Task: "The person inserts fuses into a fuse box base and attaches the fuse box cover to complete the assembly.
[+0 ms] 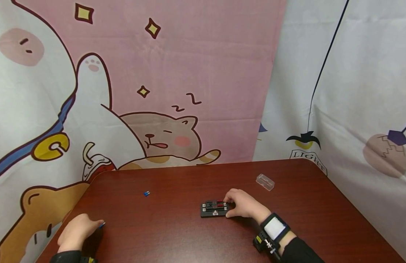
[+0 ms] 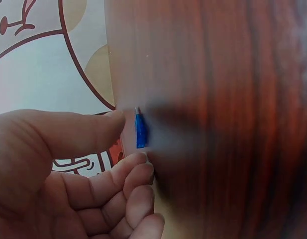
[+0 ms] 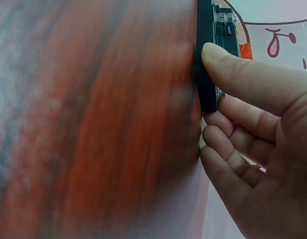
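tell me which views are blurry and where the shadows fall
Head view: sharp overall, even light, soft shadows under the left hand and right hand on the table. Left wrist view: the blue fuse is fairly crisp, a dark blurred shadow beside it, wood grain smeared. Right wrist view: table surface heavily blurred, fuse block and thumb sharper.

Dark reddish wood-grain table (image 1: 176, 237) with rounded back corners. A small clear plastic case (image 1: 265, 182) sits near the far right edge, and a tiny blue fuse (image 1: 146, 193) lies alone toward the left. Behind it all hangs a cartoon backdrop (image 1: 163, 91), pink with a sleeping cat (image 1: 167, 140), little stars and a white curtain panel (image 1: 354, 91) to the right.
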{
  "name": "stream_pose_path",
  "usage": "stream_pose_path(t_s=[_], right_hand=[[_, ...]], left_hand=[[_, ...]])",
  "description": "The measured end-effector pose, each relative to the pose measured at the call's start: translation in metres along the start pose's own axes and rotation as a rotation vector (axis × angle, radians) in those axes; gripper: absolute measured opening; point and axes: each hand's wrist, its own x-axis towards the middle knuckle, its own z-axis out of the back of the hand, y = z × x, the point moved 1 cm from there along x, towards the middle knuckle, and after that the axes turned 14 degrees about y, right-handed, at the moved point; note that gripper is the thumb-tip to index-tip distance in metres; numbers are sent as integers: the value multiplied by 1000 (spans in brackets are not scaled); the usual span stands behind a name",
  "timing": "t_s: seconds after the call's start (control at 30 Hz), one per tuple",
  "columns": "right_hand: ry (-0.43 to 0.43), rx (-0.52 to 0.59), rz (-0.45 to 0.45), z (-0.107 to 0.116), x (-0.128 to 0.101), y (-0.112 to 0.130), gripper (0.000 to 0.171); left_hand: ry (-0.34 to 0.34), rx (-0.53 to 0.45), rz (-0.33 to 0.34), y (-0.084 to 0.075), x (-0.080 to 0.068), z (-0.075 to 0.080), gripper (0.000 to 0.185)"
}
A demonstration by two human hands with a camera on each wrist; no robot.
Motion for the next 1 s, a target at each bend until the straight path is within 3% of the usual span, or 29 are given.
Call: stream_pose_path(t_s=[1.0], right_hand=[[2,0,1,1,-2,2,36]], left_hand=[[-3,-1,7,-7,-2,-1,69]])
